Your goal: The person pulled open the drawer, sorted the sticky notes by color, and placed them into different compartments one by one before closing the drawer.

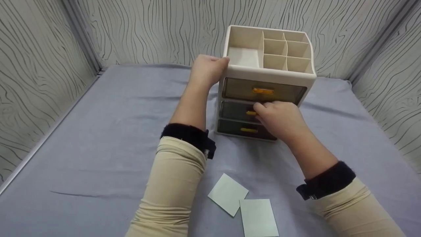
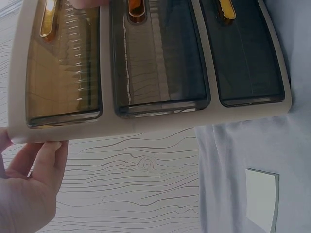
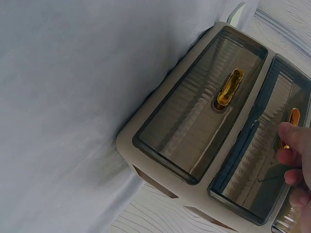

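A cream desktop organizer [image 1: 273, 71] with three smoky see-through drawers stands upright toward the back of the cloth. My left hand [image 1: 210, 67] grips its upper left edge; in the left wrist view the fingers [image 2: 46, 162] lie along the side wall. At the front, my right hand [image 1: 281, 118] pinches the orange handle [image 3: 293, 121] of the middle drawer [image 1: 235, 110] between thumb and fingers. Above it is the top drawer [image 1: 238, 89], below it the bottom drawer [image 1: 230, 126], each with its own yellow-orange handle.
Two pale green square pads [image 1: 228, 194] [image 1: 259, 217] lie on the grey-blue cloth [image 1: 98, 148] near the front, their corners meeting. Open compartments [image 1: 245, 56] divide the organizer's top. Wood-patterned panels [image 1: 158, 33] stand behind and at both sides.
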Motion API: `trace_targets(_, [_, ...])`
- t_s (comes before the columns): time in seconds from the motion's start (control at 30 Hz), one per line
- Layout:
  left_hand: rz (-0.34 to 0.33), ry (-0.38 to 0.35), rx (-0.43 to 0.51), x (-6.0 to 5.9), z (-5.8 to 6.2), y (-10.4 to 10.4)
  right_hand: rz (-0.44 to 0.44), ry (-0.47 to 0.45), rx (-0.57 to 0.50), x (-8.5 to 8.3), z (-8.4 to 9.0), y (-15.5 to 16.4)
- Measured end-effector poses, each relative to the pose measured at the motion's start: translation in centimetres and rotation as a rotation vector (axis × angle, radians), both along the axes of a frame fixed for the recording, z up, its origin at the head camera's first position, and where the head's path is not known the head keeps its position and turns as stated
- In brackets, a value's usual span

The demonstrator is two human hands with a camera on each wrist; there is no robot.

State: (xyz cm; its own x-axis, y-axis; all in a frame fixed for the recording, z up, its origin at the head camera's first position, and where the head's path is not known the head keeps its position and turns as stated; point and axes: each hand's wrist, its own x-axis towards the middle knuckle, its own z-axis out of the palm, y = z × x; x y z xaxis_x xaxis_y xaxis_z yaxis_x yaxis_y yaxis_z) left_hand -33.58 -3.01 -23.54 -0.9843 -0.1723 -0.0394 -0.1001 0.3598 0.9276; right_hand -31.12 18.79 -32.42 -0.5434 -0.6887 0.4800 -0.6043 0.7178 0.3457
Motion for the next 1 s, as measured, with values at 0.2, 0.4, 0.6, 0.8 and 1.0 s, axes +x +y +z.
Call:
trace_targets(0.2, [-0.002, 0.002, -0.005, 0.0, 0.1, 0.0, -0.019, 0.010, 0.002, -0.1, -0.1, 0.0])
trace_targets(0.4, [0.009, 0.014, 0.013, 0.2, 0.0, -0.2, -0.038, 0.022, 0.007, 0.0, -0.2, -0.4])
trace_targets(0.6, [0.010, 0.003, 0.003, 0.2, 0.1, 0.0, -0.065, 0.048, 0.011, 0.1, -0.5, -0.4])
trace_targets(0.8, [0.005, -0.010, 0.014, 0.2, 0.0, 0.3, -0.055, 0.073, -0.003, 0.0, -0.9, 0.0])
trace_targets(1.0, [0.017, -0.014, 0.008, 0.3, 0.1, 0.0, -0.025, 0.087, -0.006, -0.1, -1.0, -0.1])
